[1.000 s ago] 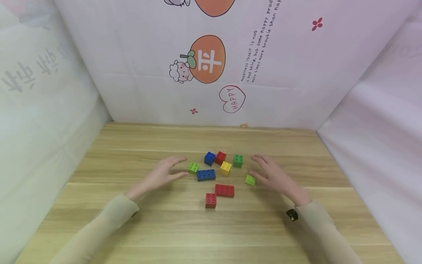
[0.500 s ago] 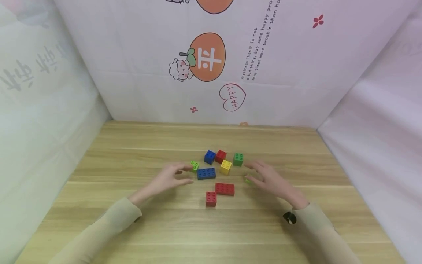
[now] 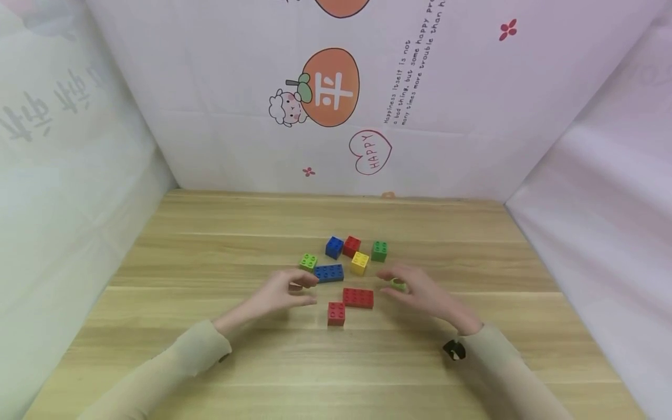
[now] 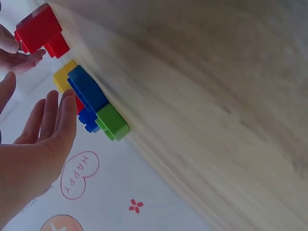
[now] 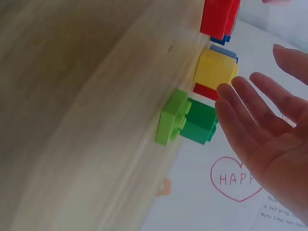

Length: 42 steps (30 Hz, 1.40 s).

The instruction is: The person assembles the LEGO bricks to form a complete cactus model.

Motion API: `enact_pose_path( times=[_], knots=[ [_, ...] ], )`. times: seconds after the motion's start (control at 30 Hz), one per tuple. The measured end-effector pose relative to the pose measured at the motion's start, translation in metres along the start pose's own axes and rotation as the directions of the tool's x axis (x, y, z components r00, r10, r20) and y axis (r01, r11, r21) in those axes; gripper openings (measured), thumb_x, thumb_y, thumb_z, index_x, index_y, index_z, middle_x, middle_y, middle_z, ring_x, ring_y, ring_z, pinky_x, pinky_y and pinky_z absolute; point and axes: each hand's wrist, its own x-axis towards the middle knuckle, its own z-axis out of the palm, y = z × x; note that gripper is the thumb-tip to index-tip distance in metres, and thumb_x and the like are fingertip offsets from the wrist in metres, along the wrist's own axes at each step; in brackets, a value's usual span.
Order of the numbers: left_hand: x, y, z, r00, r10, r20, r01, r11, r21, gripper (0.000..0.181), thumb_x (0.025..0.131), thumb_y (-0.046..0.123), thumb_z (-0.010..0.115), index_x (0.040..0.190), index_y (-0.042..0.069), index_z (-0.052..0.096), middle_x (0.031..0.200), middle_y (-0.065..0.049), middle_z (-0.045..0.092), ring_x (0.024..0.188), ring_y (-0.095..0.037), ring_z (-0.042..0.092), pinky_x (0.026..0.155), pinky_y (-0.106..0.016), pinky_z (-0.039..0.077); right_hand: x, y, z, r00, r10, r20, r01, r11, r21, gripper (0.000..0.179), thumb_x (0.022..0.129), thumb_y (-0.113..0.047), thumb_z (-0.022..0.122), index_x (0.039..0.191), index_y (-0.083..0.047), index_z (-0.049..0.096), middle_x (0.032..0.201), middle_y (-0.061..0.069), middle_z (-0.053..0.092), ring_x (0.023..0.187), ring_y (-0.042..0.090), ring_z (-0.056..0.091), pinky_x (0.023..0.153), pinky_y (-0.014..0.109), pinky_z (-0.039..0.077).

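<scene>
My left hand [image 3: 280, 294] hovers with loosely bent fingers, left of a long blue brick [image 3: 331, 272] and just in front of a lime green brick [image 3: 308, 262]. Nothing is between its fingers and thumb. On the other side, my empty right hand [image 3: 422, 294] is held with thumb and fingers apart, partly covering a second lime green brick [image 3: 399, 284]. Between the hands lie a long red brick [image 3: 359, 297] and a small red brick [image 3: 336, 314]. In the right wrist view the right fingers are apart from a dark green brick [image 5: 199, 121] and a yellow brick [image 5: 215, 66].
Behind the long blue brick sit a small blue brick [image 3: 334, 247] and another small red brick [image 3: 352, 246]. The wooden table [image 3: 220, 221] meets a printed white cloth [image 3: 226, 146] at the back. White cloth also hangs on both sides.
Both hands have moved inward toward each other, the left to the right and slightly nearer the front, the right to the left. The bricks stay essentially in place.
</scene>
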Motion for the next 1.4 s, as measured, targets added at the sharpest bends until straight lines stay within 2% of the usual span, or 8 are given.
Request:
enact_pose_path(
  times=[0.17, 0.27, 0.57, 0.73, 0.93, 1.4],
  knots=[
    [-0.002, 0.002, 0.008, 1.0, -0.011, 0.023, 0.012, 0.999, -0.033, 0.041, 0.088, 0.015, 0.074, 0.124, 0.0, 0.063, 0.127, -0.019, 0.066, 0.117, -0.034, 0.063, 0.1, -0.044, 0.056, 0.001, 0.0, 0.004, 0.999, -0.036, 0.018, 0.036, 0.999, 0.04, 0.032, 0.089, -0.012, 0.071, 0.12, -0.004, 0.066, 0.116, 0.008, 0.072, 0.105, 0.022, 0.069, 0.09, 0.041, 0.059],
    [-0.001, 0.0, 0.013, 0.999, -0.004, 0.039, 0.005, 1.0, -0.025, 0.042, 0.088, 0.018, 0.074, 0.125, 0.001, 0.063, 0.128, -0.018, 0.066, 0.117, -0.032, 0.064, 0.099, -0.041, 0.056, 0.002, -0.002, 0.006, 0.999, -0.039, 0.029, 0.036, 0.996, 0.082, 0.033, 0.088, -0.011, 0.072, 0.12, -0.004, 0.066, 0.117, 0.008, 0.072, 0.105, 0.023, 0.069, 0.091, 0.042, 0.059],
    [0.0, 0.001, 0.022, 0.997, -0.009, 0.074, 0.007, 0.999, 0.035, 0.047, 0.087, 0.025, 0.076, 0.127, 0.004, 0.063, 0.128, -0.013, 0.068, 0.117, -0.026, 0.065, 0.102, -0.041, 0.054, 0.006, -0.006, 0.011, 0.993, 0.038, 0.114, -0.054, 0.989, 0.14, 0.032, 0.09, -0.012, 0.07, 0.121, -0.006, 0.064, 0.12, 0.009, 0.07, 0.109, 0.025, 0.068, 0.095, 0.04, 0.058],
    [0.002, 0.003, 0.025, 0.996, 0.019, 0.087, -0.026, 0.997, 0.079, 0.044, 0.087, 0.025, 0.076, 0.124, 0.005, 0.065, 0.123, -0.011, 0.07, 0.114, -0.023, 0.066, 0.1, -0.04, 0.056, 0.009, -0.007, 0.015, 0.987, 0.074, 0.141, -0.094, 0.986, 0.14, 0.031, 0.09, -0.015, 0.07, 0.12, -0.009, 0.066, 0.12, 0.007, 0.071, 0.11, 0.024, 0.068, 0.093, 0.038, 0.059],
    [0.004, 0.005, 0.028, 0.996, 0.005, 0.084, -0.014, 0.994, 0.11, 0.042, 0.086, 0.027, 0.077, 0.123, 0.008, 0.066, 0.12, -0.006, 0.071, 0.112, -0.021, 0.066, 0.097, -0.037, 0.056, 0.013, -0.01, 0.018, 0.985, 0.098, 0.139, -0.112, 0.989, 0.097, 0.031, 0.089, -0.018, 0.072, 0.12, -0.012, 0.067, 0.119, 0.003, 0.071, 0.11, 0.02, 0.068, 0.095, 0.038, 0.058],
    [0.006, 0.005, 0.033, 0.995, 0.028, 0.092, -0.041, 0.989, 0.139, 0.036, 0.085, 0.023, 0.077, 0.117, 0.009, 0.069, 0.114, -0.003, 0.073, 0.105, -0.016, 0.067, 0.093, -0.032, 0.057, 0.02, -0.013, 0.026, 0.982, 0.098, 0.164, -0.104, 0.994, 0.028, 0.033, 0.089, -0.024, 0.073, 0.12, -0.013, 0.067, 0.118, 0.0, 0.071, 0.11, 0.017, 0.066, 0.097, 0.039, 0.056]
  ],
)
